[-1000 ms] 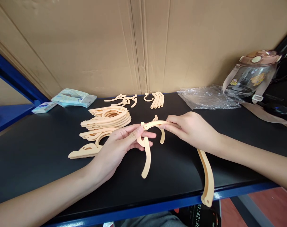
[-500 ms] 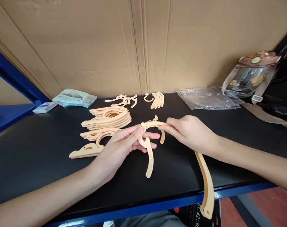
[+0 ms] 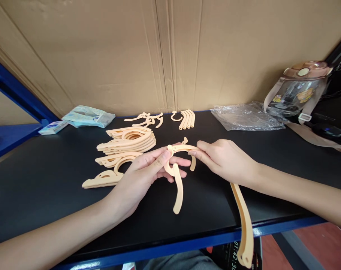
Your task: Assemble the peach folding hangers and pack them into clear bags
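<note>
My left hand point(image 3: 144, 176) pinches a peach plastic hanger arm point(image 3: 177, 187) near its upper joint; the arm curves down toward the table's front. My right hand point(image 3: 225, 161) grips a second, longer peach arm point(image 3: 243, 221) whose curved top meets the first at the joint between my hands. Its lower end hangs past the blue table edge. A small hook piece point(image 3: 192, 162) lies on the table just behind the joint.
A stack of peach hanger arms point(image 3: 128, 140) lies left of my hands on the black table point(image 3: 47, 187). Small hooks point(image 3: 187, 118) and loose pieces point(image 3: 148, 119) sit at the back. Tissue packs point(image 3: 87, 116), a clear plastic bag point(image 3: 246, 117) and a water jug point(image 3: 298, 88) stand along the cardboard wall.
Both hands have shifted slightly left and down with the two arms. The long arm in my right hand hangs lower and steeper past the table edge.
</note>
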Demonstrator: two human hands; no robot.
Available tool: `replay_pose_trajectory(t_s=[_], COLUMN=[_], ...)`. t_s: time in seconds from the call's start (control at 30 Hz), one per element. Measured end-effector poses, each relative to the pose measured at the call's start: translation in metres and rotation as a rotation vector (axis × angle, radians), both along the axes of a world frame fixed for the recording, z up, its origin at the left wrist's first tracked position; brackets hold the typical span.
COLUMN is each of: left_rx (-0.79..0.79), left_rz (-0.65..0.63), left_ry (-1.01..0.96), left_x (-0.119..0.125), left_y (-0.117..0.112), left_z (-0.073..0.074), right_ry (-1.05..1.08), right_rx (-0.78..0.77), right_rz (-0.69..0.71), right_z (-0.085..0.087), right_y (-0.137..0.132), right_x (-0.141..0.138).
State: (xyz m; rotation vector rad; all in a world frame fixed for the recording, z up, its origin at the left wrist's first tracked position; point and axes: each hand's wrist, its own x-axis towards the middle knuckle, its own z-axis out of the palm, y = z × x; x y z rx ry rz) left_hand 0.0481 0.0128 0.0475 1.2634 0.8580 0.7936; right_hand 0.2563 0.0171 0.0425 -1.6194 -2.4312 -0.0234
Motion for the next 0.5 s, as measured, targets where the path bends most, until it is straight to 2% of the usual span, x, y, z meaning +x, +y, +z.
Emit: replay_pose_trajectory(t_s=[0.5], left_rx=[-0.027], left_rz=[-0.047], left_ry=[-0.016], left_x=[-0.002], left_y=[0.0004], left_z=[0.0011], right_ry=[0.025], right_rx=[-0.033], right_rz=[-0.026], right_z=[-0.0003], right_y=[0.0008], right_x=[0.0002])
